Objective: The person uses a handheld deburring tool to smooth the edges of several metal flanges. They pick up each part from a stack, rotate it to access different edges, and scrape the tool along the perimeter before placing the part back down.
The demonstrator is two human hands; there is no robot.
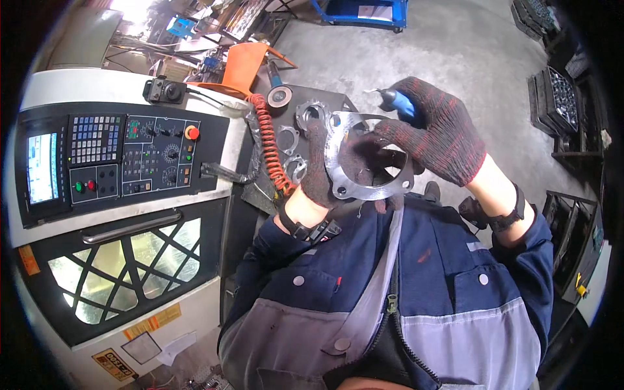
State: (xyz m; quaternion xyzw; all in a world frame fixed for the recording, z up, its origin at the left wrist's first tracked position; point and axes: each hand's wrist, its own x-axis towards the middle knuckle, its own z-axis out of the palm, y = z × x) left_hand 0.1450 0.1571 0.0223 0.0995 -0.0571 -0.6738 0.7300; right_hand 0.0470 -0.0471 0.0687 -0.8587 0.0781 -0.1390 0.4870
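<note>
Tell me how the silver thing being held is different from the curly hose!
The metal plate is silvery, but the curly hose is orange-red. The plate is flat with a big round hole; the hose winds round and round in loops. The left hand holds the plate, while no hand holds the hose. Both show round curves.

From my remote seat, a metal plate [372, 192] hides part of the left hand [318, 170], while the right hand [437, 133] covers part of a blue-handled tool [399, 104]. The top edge crops a blue cart [351, 13]; I cannot read the washed-out screen [43, 169].
</note>
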